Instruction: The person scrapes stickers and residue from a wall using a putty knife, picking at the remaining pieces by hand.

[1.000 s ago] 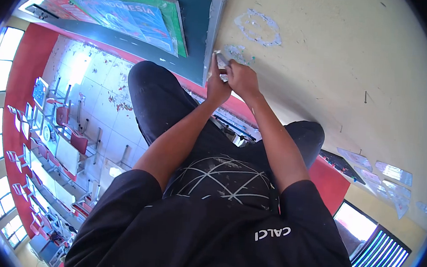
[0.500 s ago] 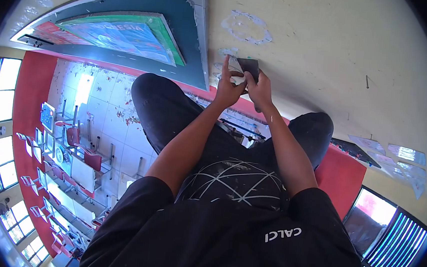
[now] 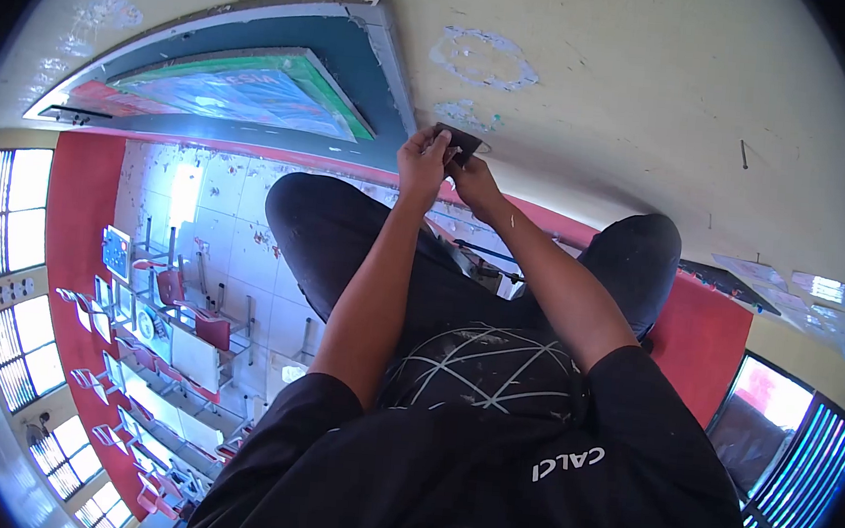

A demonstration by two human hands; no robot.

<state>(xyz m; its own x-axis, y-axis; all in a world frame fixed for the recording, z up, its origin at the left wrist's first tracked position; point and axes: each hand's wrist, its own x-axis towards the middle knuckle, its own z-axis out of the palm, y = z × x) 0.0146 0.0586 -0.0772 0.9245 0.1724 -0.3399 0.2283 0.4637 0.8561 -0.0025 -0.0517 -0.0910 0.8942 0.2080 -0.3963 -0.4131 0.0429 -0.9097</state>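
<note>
Both hands meet in front of the pale wall [image 3: 605, 90]. Between them is a dark flat rectangular piece [image 3: 462, 142]; its exact kind cannot be made out. My left hand [image 3: 420, 170] is closed, its thumb and fingers gripping the piece's left side. Closed at the lower right edge of the same piece, my right hand [image 3: 475, 186] has some fingers hidden. A small light bit shows between the fingertips, too small to name. Just above the hands, a patch of peeled paint [image 3: 466, 116] marks the wall.
To the left hangs a framed green board [image 3: 386, 92] with a colourful poster [image 3: 247, 96]. A bent wire or nail [image 3: 745, 155] sticks out at right. Far below are stacked chairs and desks [image 3: 192, 355] on the tiled floor [image 3: 240, 190]. My bent knees [image 3: 317, 221] flank my arms.
My hands have shifted slightly left and down. The left hand, whose index finger pointed up at the wall, now grips the dark piece. The whole view has tilted a little.
</note>
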